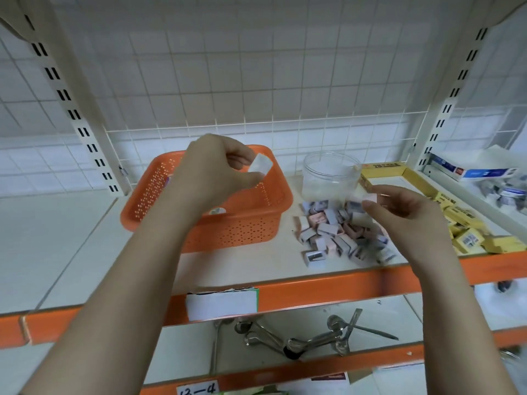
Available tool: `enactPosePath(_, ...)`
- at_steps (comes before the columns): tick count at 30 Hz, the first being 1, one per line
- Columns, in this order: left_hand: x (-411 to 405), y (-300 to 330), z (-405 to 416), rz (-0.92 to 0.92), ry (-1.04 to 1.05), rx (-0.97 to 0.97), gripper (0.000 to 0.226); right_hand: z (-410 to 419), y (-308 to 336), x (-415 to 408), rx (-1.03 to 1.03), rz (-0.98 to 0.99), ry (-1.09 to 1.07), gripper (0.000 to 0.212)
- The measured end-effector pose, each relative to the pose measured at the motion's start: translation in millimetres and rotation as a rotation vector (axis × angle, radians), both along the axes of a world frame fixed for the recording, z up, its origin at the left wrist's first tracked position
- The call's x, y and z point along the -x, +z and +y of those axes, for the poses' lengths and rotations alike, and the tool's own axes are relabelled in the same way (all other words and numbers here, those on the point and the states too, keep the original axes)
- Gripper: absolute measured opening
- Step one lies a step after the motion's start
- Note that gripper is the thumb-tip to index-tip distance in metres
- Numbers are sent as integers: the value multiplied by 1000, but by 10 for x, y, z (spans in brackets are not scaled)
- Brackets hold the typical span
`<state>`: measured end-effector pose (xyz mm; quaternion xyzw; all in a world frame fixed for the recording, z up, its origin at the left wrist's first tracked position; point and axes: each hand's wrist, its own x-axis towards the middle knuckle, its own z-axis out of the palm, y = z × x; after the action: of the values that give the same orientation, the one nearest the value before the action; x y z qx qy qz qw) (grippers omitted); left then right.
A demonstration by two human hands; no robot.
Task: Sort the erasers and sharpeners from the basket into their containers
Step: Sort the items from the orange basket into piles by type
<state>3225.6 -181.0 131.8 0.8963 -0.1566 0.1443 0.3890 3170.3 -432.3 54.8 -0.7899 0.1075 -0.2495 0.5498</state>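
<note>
Shelf (271,269) holds orange basket (251,223), clear jar (330,175), perhaps spilled sharpeners (336,232).

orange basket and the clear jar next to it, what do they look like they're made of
Orange basket: looks like moulded plastic with a matte finish, judging by its uniform colour and rows of small punched holes in the walls. Clear jar: probably plastic, possibly glass; its see-through wall looks thin and slightly cloudy.

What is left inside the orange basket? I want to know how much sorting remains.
One small pale item shows on the orange basket floor. The left hand and forearm cover much of the inside.
</note>
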Motion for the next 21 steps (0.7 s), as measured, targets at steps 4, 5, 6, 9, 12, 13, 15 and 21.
enactPosePath(4,268,-197,-276,16,-40,68,18,-222,-129,18,139,138,-14,30)
enactPosePath(5,317,-260,-334,35,-35,58,20,-254,-160,29,174,166,-15,30)
enactPosePath(6,364,-330,-388,51,-25,42,22,-274,-185,47,208,190,-16,30)
enactPosePath(9,481,-560,-511,76,-2,-9,30,-291,-236,101,242,218,13,28)
enactPosePath(12,551,-764,-581,102,20,-68,33,-269,-300,137,262,235,87,26)
enactPosePath(13,563,-817,-595,114,30,-80,33,-259,-322,150,282,243,95,27)
enactPosePath(15,584,-893,-626,135,54,-98,34,-257,-360,163,326,245,84,29)
enactPosePath(21,578,-1040,-742,181,162,-180,33,-254,-298,191,269,182,124,26)
